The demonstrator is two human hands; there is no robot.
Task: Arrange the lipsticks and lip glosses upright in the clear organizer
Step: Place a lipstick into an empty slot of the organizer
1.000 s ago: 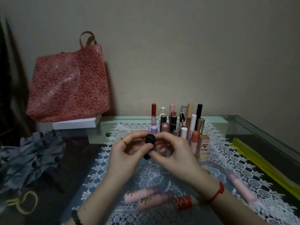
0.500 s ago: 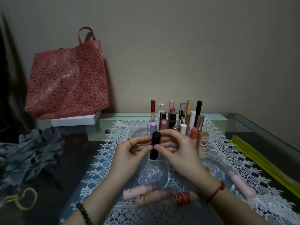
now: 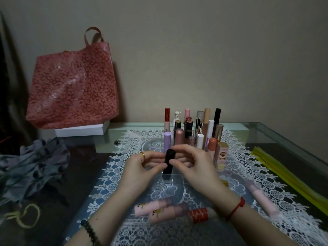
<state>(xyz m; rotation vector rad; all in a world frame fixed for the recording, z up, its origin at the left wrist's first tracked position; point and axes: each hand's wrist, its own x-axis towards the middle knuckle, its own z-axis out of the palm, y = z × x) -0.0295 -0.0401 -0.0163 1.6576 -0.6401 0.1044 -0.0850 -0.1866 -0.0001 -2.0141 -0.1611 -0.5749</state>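
The organizer (image 3: 166,181) stood on a lace mat (image 3: 248,176) in the middle of the bench (image 3: 276,132), its back rows filled with upright tubes (image 3: 200,132). A lipstick (image 3: 169,162) stood upright in a front slot, the left hand (image 3: 142,167) on its left and the right hand (image 3: 193,166) on its right. Nearer the onlooker, three tubes (image 3: 170,210) lay flat on the mat, and another (image 3: 260,199) lay to the right. A bag (image 3: 74,86) sat on a box (image 3: 79,129) at the back left, against the wall.

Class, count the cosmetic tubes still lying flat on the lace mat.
4: two pink tubes and a red-patterned one near the wrists, one pink tube at right. Arms may hide others.
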